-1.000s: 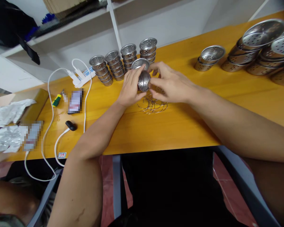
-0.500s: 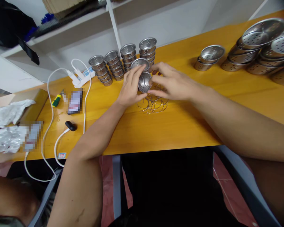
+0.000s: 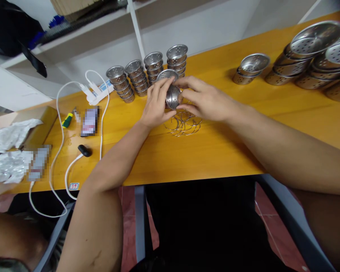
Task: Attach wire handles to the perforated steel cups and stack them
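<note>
A perforated metal cup point(image 3: 172, 97) is tilted between my hands, its opening facing me. My left hand point(image 3: 156, 101) wraps round its left side, thumb below and fingers over the top. From the right, my right hand point(image 3: 201, 97) has its fingers at the cup's rim and opening, thumb near the lower edge; the fingertips are partly hidden. Right behind stands another metal cup point(image 3: 167, 74), partly covered by my left fingers. On the table just below my hands lies a loose pile of thin metal rings point(image 3: 184, 126).
Several stacks of perforated cups point(image 3: 177, 54) stand behind my hands, and more stacks point(image 3: 290, 68) at the right. Leftward are a power strip point(image 3: 98, 96), phone point(image 3: 90, 121), green-yellow cutter point(image 3: 68, 120), cables and a box point(image 3: 44, 126). A person's arm point(image 3: 14, 234) shows at the lower left.
The fingers of my right hand have moved slightly left and closed in on the cup. My left hand and the cup have hardly moved.
</note>
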Tool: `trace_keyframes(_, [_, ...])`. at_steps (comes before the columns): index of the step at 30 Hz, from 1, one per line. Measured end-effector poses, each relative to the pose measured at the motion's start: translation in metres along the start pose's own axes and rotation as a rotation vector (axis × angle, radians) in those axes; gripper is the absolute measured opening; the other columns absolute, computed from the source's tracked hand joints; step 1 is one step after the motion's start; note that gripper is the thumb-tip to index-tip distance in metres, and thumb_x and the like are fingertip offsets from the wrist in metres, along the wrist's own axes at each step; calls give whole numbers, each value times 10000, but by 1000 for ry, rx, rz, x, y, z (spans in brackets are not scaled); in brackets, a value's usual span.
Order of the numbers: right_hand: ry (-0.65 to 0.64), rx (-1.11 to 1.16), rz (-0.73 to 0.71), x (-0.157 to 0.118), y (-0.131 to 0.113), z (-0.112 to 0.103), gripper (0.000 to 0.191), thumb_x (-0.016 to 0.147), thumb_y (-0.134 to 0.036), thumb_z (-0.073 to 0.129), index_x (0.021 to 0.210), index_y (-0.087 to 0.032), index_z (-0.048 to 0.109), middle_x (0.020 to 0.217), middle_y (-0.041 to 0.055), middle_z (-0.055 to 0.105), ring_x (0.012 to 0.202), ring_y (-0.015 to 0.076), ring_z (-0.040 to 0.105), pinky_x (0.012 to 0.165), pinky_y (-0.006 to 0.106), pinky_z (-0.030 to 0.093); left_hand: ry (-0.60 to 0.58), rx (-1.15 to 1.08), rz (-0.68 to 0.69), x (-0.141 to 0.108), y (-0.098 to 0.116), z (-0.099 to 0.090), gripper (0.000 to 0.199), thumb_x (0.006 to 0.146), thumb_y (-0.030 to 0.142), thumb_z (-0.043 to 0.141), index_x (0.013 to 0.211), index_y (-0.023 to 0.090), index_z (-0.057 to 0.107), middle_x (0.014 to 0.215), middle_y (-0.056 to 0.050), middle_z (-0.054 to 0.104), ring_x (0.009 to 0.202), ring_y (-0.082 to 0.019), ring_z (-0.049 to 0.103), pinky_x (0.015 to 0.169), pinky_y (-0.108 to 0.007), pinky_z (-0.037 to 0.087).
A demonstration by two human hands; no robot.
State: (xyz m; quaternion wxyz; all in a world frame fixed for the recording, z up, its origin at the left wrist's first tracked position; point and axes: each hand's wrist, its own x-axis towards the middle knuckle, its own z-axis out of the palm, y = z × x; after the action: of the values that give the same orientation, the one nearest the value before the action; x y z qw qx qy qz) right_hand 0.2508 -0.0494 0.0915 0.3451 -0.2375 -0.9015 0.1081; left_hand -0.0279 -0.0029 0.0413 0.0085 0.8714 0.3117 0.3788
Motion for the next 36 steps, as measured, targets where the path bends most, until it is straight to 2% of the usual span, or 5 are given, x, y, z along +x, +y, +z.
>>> trace_keyframes(7, [65,27,-82,-1,8,3,483,1228,-704,572,1374,-311,810,1699,128,689,1582,430,702,1326,667,636,-13,22,42,-1,-10,7,1245,959,1117,552,1874,303,330,1823,-209,560,1760,-503,514,1531,-671,274])
trace_keyframes(15, [93,74,-61,0,6,5,490,1205,-735,628,1448,-346,799,1711,112,693,1596,457,692,1343,748,604,66,-46,83,-1,-14,8,1226,950,1102,617,1872,347,332,1796,-166,575,1715,-509,557,1520,-698,296])
trace_keyframes(23, [84,98,-30,2,1,-1,505,1182,-783,623,1285,-338,839,1693,109,721,1579,462,710,1323,764,624,123,-92,93,1,-14,9,1243,893,1091,725,1838,345,418,1737,-157,615,1660,-524,602,1496,-721,350])
trace_keyframes(31, [252,110,20,0,-8,-11,373,1149,-737,728,1263,-392,811,1789,74,641,1608,433,678,1442,747,527,216,-162,-57,-1,-27,8,1195,937,1041,726,1855,377,346,1788,-153,506,1782,-482,465,1574,-671,264])
trace_keyframes(36, [136,108,70,-3,-2,-15,501,1066,-851,782,1233,-385,858,1765,72,656,1577,469,671,1402,773,540,393,-238,-190,-1,-34,9,1202,877,990,865,1799,397,371,1813,-138,479,1841,-441,406,1612,-627,220])
